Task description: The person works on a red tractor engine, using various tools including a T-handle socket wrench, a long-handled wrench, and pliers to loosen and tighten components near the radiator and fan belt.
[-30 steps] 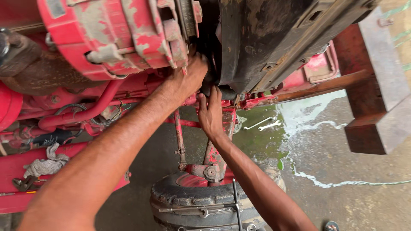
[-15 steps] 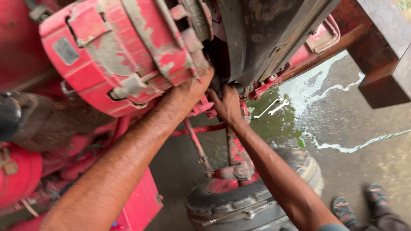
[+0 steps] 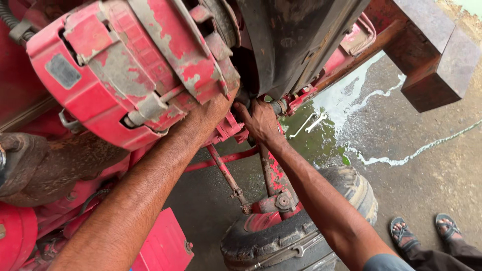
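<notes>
- Left hand: reaches up under the red cylindrical housing; its fingers disappear into the dark gap behind the housing, so how far it is open and what it grips cannot be told.
- Right hand: just beside the left, at its 3 o'clock; fingers curl up into the same gap at a small grey fitting, though a firm grip cannot be confirmed.
- Red cylindrical housing: at 10 o'clock from the hands, ribbed, paint chipped to bare grey metal; it screens the left fingertips.
- Black shroud: at 1 o'clock, smooth, dull, grimy; it overhangs both hands.
- Red rods: thin, flaking, running down to 6 o'clock towards a joint.
- Tyre: below the right forearm, worn black rubber, mud-streaked, with a spanner lying on it.
- Two spanners: at 3 o'clock, shiny, lying on wet concrete floor in a greenish puddle.
- Rusty steel block: at 2 o'clock, squared, brown.
- Sandalled feet: at 4 o'clock, on the concrete.
</notes>
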